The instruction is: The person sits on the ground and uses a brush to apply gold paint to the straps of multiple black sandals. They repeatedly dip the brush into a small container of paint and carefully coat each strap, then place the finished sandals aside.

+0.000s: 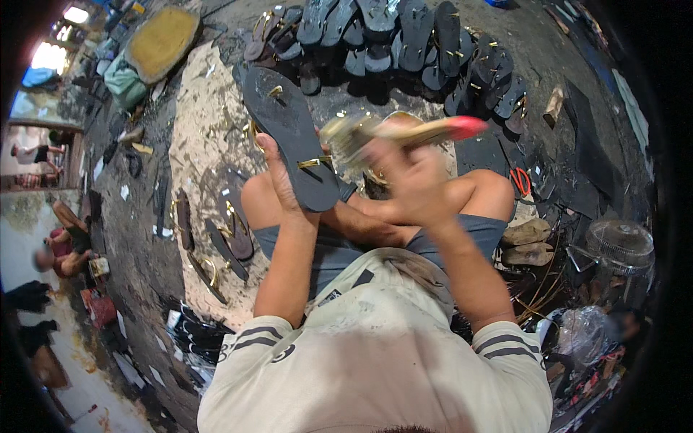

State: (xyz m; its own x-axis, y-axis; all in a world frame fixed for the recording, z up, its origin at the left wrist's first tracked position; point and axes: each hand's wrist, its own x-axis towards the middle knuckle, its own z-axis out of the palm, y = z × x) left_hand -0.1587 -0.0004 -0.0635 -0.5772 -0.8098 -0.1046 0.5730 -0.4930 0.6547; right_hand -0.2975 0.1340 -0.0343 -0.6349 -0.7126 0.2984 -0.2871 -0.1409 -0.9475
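Observation:
My left hand [283, 175] grips the edge of a dark flip-flop sole [285, 123], held up at a slant over my crossed legs. Gold strap ends show on the sole's face near its two ends. My right hand [413, 177] is smeared by motion, to the right of the sole. It is closed on a brush [426, 132] with a wooden handle and a red tip. The blurred yellowish head of the brush points left, close to the sole. Behind it, partly hidden, is a round container or lid whose kind I cannot make out.
Many dark flip-flops [379, 18] stand in an arc ahead. Loose sandals [234, 231] with gold straps lie left on a cardboard sheet [202, 123]. Orange-handled scissors [520, 182], a wooden block [554, 107], shoe lasts [527, 242] and a fan [619, 249] are right. Another person [68, 242] sits far left.

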